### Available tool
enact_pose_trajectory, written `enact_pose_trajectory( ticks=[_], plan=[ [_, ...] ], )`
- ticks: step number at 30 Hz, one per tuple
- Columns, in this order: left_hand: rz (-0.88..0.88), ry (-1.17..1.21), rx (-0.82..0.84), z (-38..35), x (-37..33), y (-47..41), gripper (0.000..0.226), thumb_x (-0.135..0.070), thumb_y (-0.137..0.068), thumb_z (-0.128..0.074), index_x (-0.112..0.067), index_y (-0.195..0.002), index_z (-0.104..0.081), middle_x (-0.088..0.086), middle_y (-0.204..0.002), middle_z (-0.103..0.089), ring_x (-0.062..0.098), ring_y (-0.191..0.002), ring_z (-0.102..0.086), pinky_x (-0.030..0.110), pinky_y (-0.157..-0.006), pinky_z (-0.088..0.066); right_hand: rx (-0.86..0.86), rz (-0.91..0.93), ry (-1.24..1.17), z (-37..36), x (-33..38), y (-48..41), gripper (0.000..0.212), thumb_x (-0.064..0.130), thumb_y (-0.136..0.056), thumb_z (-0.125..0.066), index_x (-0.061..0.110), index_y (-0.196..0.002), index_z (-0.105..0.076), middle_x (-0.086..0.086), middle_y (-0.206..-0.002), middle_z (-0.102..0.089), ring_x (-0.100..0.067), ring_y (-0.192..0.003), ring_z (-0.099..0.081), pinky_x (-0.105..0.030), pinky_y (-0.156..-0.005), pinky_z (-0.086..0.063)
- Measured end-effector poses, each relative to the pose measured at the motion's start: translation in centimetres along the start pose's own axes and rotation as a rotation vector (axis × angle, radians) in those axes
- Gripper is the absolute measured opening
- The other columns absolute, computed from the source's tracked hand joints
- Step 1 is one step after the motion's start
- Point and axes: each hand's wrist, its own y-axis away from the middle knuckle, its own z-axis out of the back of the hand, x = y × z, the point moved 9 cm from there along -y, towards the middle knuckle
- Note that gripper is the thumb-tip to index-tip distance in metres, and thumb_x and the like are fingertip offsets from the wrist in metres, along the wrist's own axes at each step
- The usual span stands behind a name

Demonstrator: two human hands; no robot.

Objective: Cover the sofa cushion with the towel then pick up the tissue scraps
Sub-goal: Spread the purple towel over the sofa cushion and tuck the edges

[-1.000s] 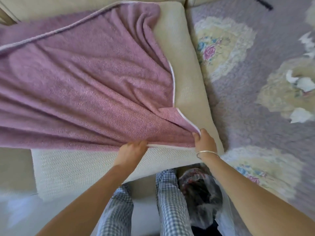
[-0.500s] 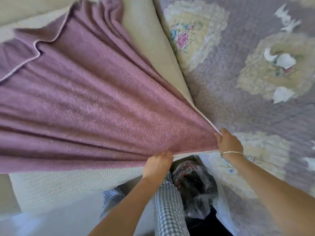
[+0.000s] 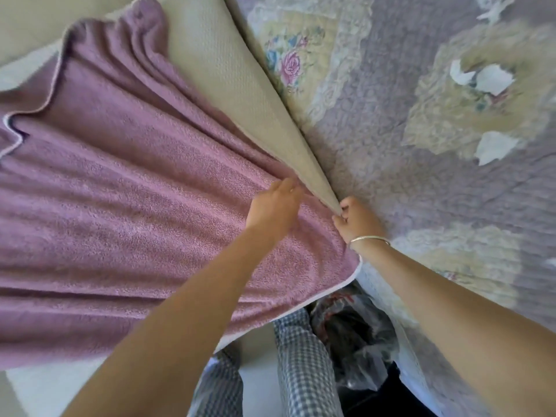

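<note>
A mauve towel [image 3: 120, 206] lies in long folds over most of the cream sofa cushion [image 3: 228, 73], whose far right strip stays bare. My left hand [image 3: 275, 207] rests flat on the towel near its right edge, fingers spread. My right hand [image 3: 355, 219], with a bangle on the wrist, pinches the towel's edge at the cushion's right corner. White tissue scraps lie on the quilt to the right: two [image 3: 493, 78] close together, one [image 3: 493, 147] below them, another [image 3: 496, 9] at the top edge.
A lilac quilted cover [image 3: 391, 176] with floral patches spreads over the seat on the right. A clear plastic bag [image 3: 352, 335] with dark contents sits by my checked trouser legs [image 3: 301, 371] at the bottom.
The towel has been drawn further down and right over the cushion's front edge. My left hand let go of the hem and moved up onto the towel; my right hand shifted to the cushion corner.
</note>
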Motion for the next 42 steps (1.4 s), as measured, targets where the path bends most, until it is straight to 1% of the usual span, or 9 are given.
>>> enact_pose_trajectory(
  ticks=[6,9,12,19,24,27,29,32,42],
  plan=[
    [0.072,-0.141,0.063,2.1,2.9,-6.2,0.033,0.003,-0.087,-0.044,-0.007,-0.117,-0.052,0.013,-0.124,-0.048,0.037,-0.096,-0.06,0.04,-0.067,-0.045,0.021,0.013,-0.125,0.1,2.8,-3.1,0.029,0.023,-0.092,-0.051,0.003,-0.112,-0.058,-0.019,-0.11,-0.067,-0.033,-0.104,-0.061,-0.036,-0.085,-0.046],
    [0.061,-0.214,0.225,1.7,4.9,-8.3,0.03,-0.008,-0.091,-0.044,-0.012,-0.118,-0.054,0.013,-0.124,-0.05,0.036,-0.106,-0.057,0.038,-0.08,-0.046,0.048,0.047,-0.198,-0.2,4.5,-4.3,0.028,0.026,-0.09,-0.055,0.002,-0.101,-0.062,-0.019,-0.105,-0.068,-0.033,-0.099,-0.061,-0.036,-0.081,-0.046],
    [-0.062,-0.301,0.356,1.4,5.1,-9.5,0.022,-0.019,-0.093,-0.049,-0.015,-0.112,-0.058,0.01,-0.116,-0.055,0.032,-0.106,-0.057,0.035,-0.079,-0.044,0.085,0.086,-0.186,-0.5,6.0,-5.2,0.019,0.03,-0.089,-0.056,0.011,-0.086,-0.06,-0.016,-0.099,-0.069,-0.031,-0.094,-0.061,-0.035,-0.076,-0.045],
    [-0.128,-0.232,0.123,3.7,1.8,-11.7,0.02,-0.003,-0.091,-0.052,-0.01,-0.109,-0.054,0.009,-0.108,-0.051,0.031,-0.088,-0.062,0.035,-0.062,-0.044,-0.078,0.093,-0.167,3.4,4.5,-6.6,0.036,0.022,-0.09,-0.051,0.021,-0.058,-0.034,-0.016,-0.083,-0.067,-0.032,-0.08,-0.061,-0.035,-0.064,-0.042],
    [-0.088,-0.148,0.127,2.1,0.5,-12.4,0.031,0.009,-0.085,-0.05,-0.008,-0.111,-0.051,0.009,-0.112,-0.05,0.029,-0.094,-0.059,0.032,-0.07,-0.046,0.008,0.029,-0.101,2.3,3.2,-7.7,0.044,0.025,-0.092,-0.05,0.024,-0.054,-0.027,-0.017,-0.089,-0.069,-0.032,-0.086,-0.063,-0.034,-0.071,-0.047],
    [-0.072,-0.113,0.108,2.1,2.0,-12.2,0.039,0.009,-0.084,-0.05,-0.01,-0.118,-0.048,0.009,-0.117,-0.049,0.029,-0.099,-0.059,0.036,-0.075,-0.05,0.086,-0.005,-0.08,1.4,3.8,-8.5,0.031,0.023,-0.091,-0.05,0.023,-0.062,-0.039,-0.015,-0.1,-0.067,-0.029,-0.094,-0.062,-0.033,-0.077,-0.046],
    [-0.043,-0.117,0.082,2.7,4.0,-12.0,0.04,0.008,-0.084,-0.049,-0.012,-0.119,-0.049,0.008,-0.119,-0.049,0.029,-0.1,-0.059,0.038,-0.074,-0.051,0.114,0.016,-0.096,1.3,5.3,-9.0,0.01,0.023,-0.091,-0.051,0.014,-0.088,-0.055,-0.013,-0.104,-0.067,-0.029,-0.097,-0.061,-0.032,-0.079,-0.046],
    [0.015,-0.14,0.048,4.1,7.8,-12.3,0.033,0.003,-0.087,-0.047,-0.013,-0.116,-0.052,0.007,-0.12,-0.05,0.029,-0.102,-0.059,0.04,-0.074,-0.05,0.098,0.056,-0.134,1.5,8.3,-10.1,0.025,0.025,-0.091,-0.053,0.007,-0.109,-0.057,-0.014,-0.11,-0.066,-0.029,-0.103,-0.06,-0.031,-0.081,-0.044],
    [0.035,-0.29,0.075,8.3,14.9,-15.8,0.028,0.0,-0.089,-0.049,-0.01,-0.114,-0.054,0.012,-0.116,-0.046,0.036,-0.096,-0.06,0.041,-0.07,-0.048,-0.134,0.14,-0.122,2.9,16.6,-12.6,0.024,0.024,-0.095,-0.045,0.006,-0.107,-0.055,-0.015,-0.102,-0.067,-0.033,-0.094,-0.061,-0.038,-0.075,-0.046]
  ],
)
